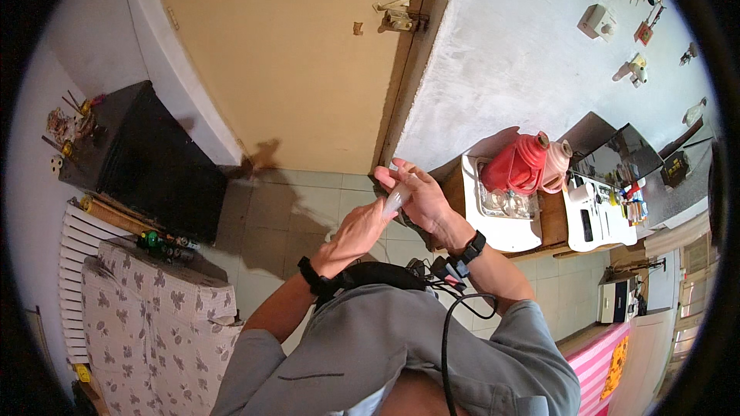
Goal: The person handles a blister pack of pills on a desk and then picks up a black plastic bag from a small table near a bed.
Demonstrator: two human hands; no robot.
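Both hands are raised close together in front of my body, with a small whitish, translucent object (396, 199) between them. Its exact kind cannot be made out. My left hand (357, 236) has its fingers and thumb at the object's lower end. Around the upper end curls my right hand (426, 199), some of its fingers pointing to the left. The hands partly hide the object. A black band (311, 275) wraps the left wrist, and a black watch-like band (471, 247) sits on the right one.
On the right, a wooden cabinet (553, 222) bears red (516, 163) and pink vacuum flasks (556, 164) and a glass tray. A closed tan door (289, 69) stands ahead. Left are a black cabinet (167, 167), a white radiator (72, 289) and a flower-patterned cloth (156, 323). A black cable (446, 341) hangs over my shirt.
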